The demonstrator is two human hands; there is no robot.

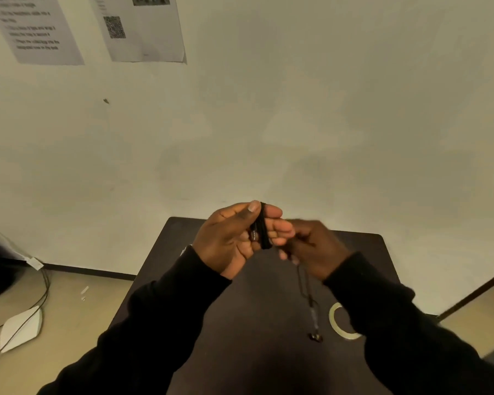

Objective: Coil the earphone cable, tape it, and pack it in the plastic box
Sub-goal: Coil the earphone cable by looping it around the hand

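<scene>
My left hand [234, 238] is held up over the dark table [263, 323] with black earphone cable [261, 229] wound in a tight bundle around its fingers; the thumb presses the top of the bundle. My right hand [314, 246], slightly blurred, pinches the loose part of the cable just right of the bundle. The free end hangs down from it to an inline piece and an earbud [315, 336] near the table. A roll of clear tape [340, 323] lies on the table, partly hidden by my right sleeve. No plastic box is in view.
The table stands against a pale wall with two printed sheets [92, 27] taped at the upper left. On the floor to the left lie a white object [20, 329] and dark cords. A dark bag sits at the far left edge.
</scene>
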